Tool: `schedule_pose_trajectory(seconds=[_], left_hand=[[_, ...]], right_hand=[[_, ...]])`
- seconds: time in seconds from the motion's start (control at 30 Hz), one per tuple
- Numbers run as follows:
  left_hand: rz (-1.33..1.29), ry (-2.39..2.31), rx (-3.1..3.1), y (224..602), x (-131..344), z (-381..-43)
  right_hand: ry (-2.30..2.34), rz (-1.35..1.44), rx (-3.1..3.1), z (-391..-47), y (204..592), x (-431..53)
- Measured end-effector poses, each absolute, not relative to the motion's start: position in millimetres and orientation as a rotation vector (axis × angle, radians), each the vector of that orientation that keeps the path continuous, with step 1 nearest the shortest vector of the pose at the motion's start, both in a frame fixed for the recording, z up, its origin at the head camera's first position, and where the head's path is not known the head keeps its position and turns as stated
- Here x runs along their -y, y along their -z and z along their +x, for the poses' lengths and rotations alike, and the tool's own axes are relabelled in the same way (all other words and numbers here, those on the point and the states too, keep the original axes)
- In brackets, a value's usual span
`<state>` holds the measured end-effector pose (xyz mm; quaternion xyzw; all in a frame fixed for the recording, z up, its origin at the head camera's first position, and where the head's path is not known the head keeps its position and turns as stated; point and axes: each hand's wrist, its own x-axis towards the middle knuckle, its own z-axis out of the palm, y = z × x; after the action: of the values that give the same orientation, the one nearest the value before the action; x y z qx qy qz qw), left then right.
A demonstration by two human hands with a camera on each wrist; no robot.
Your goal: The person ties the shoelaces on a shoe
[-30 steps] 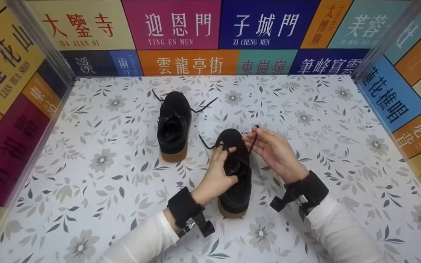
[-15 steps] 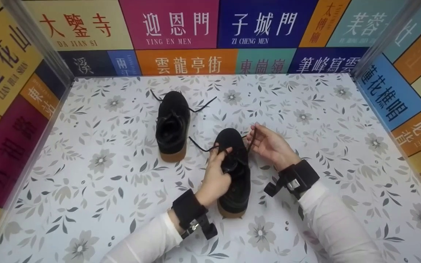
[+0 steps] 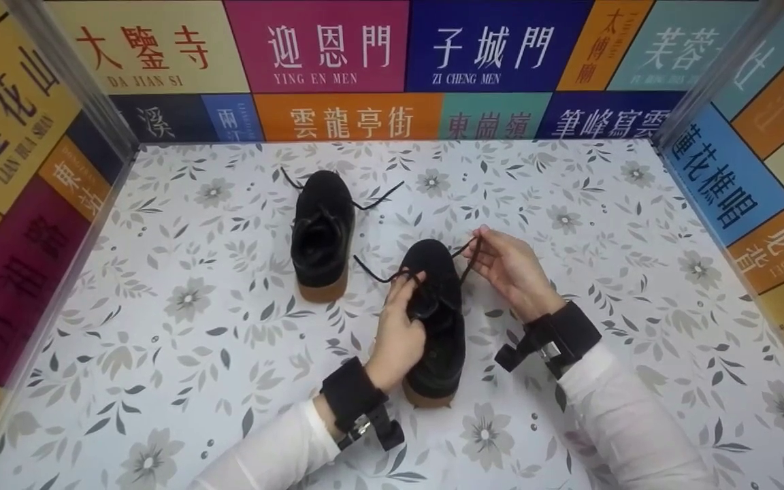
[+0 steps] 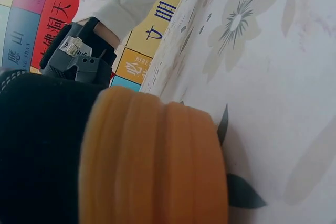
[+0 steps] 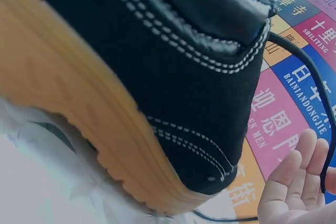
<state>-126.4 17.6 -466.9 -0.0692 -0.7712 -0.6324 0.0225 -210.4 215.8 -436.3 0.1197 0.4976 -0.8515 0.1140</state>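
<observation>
A black lace-up shoe (image 3: pixel 429 257) with a tan sole stands toe-away on the floral sheet. My left hand (image 3: pixel 397 337) holds its left side near the laces, thumb at the opening's edge. On the shoe's right, my right hand (image 3: pixel 511 272) pinches a dark shoelace (image 3: pixel 471 264) between thumb and fingertips. The lace rises from the eyelets and bends at the fingers. In the right wrist view the lace (image 5: pixel 310 66) arcs from the top eyelet to the right hand (image 5: pixel 294 192). Only the shoe's sole (image 4: pixel 152 156) and dark side show in the left wrist view; the left hand is hidden there.
A matching black shoe (image 3: pixel 324 197) stands farther back to the left, its lace ends spread to both sides. The other lace end (image 3: pixel 371 272) of the near shoe lies out to its left. Colourful printed panels (image 3: pixel 337 47) wall the back and sides.
The left thumb has drawn back from inside the shoe toward its left edge. The near shoe's left lace end has shifted left. The right hand has moved slightly up, still pinching its lace.
</observation>
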Motion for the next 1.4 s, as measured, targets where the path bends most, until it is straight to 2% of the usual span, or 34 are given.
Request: schedule_pose_trajectory(seconds=[0.27, 0.57, 0.97, 1.17, 1.4], left_hand=[[-0.203, 1.938, 2.382, 469, -20, -127], [-0.211, 1.912, 2.423, 471, -19, -129], [-0.218, 1.995, 2.644, 453, -7, -131], [-0.090, 2.273, 2.550, 436, 1, -133], [-0.027, 2.662, 2.238, 427, 7, -142]], right_hand=[[2.509, 0.266, -1.674, -206, 435, -217], [2.515, 0.266, -1.614, -204, 444, -223], [2.411, 0.159, -1.582, -176, 445, -220], [2.328, 0.065, -1.674, -163, 439, -216], [2.283, 0.052, -1.752, -165, 433, -210]])
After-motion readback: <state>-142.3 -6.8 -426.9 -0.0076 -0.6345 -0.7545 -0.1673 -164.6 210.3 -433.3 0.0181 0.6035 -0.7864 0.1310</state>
